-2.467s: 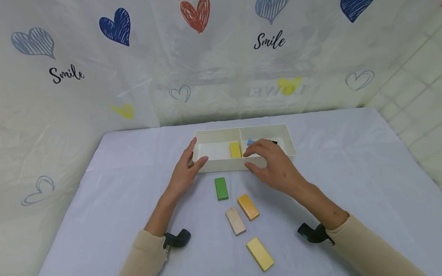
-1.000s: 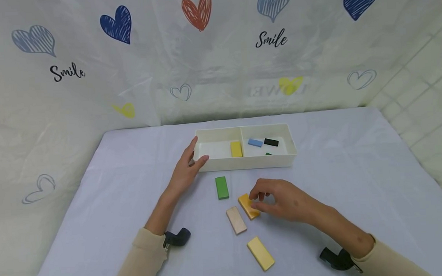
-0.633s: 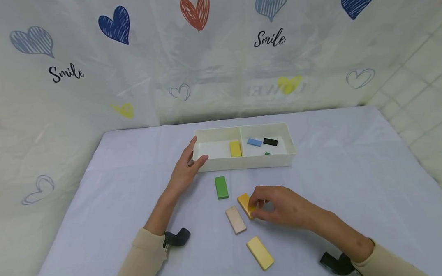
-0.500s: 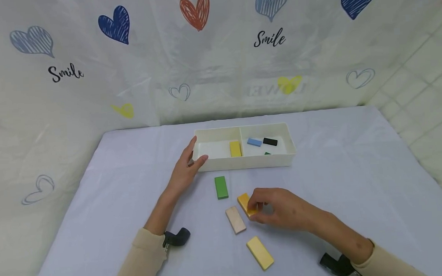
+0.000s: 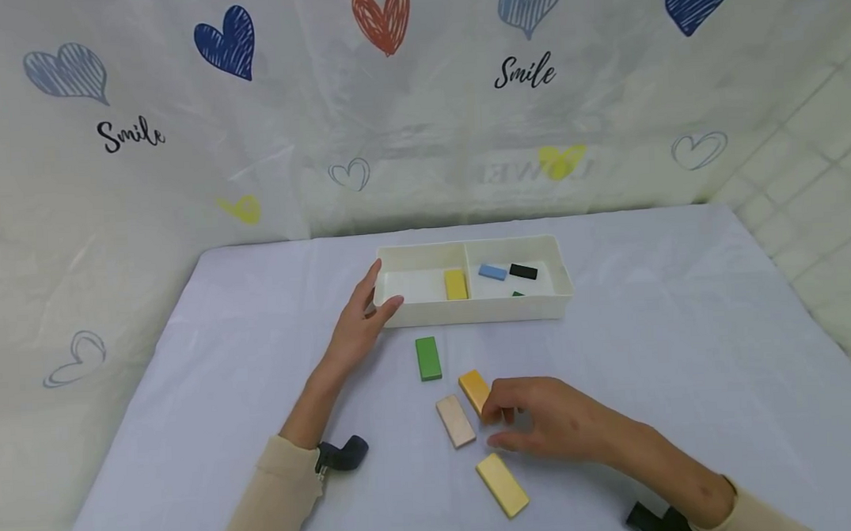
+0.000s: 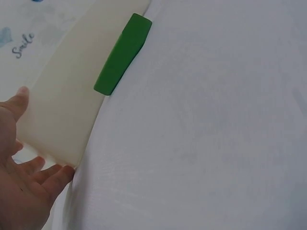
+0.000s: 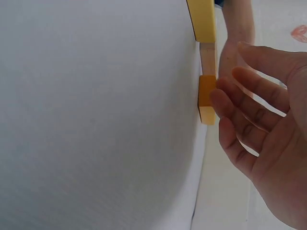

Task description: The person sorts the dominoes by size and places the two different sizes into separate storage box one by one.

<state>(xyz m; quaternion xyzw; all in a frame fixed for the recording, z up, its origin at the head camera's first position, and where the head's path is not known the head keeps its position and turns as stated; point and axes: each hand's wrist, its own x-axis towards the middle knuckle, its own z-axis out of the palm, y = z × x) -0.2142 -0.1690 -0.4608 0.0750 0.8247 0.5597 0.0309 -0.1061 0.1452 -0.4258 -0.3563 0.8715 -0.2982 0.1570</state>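
Observation:
My left hand holds the left end of a white two-compartment box, thumb on its near rim and fingers along the end. In the left wrist view a green block lies beside the box wall. My right hand is beside an orange block, fingers loosely bent and thumb apart, holding nothing. A beige block lies left of its thumb, and a pale yellow block lies just below it. In the right wrist view the fingertips overlap the orange block.
The box's left compartment holds a yellow block against the divider. Its right compartment has a blue block, a black block and a sliver of green. White cloth covers the table; a heart-printed sheet hangs behind.
My right hand has come from the box's right compartment down to the orange block, then slid slightly nearer with thumb and fingers parting. My left hand stays at the box, and the blocks lie unmoved.

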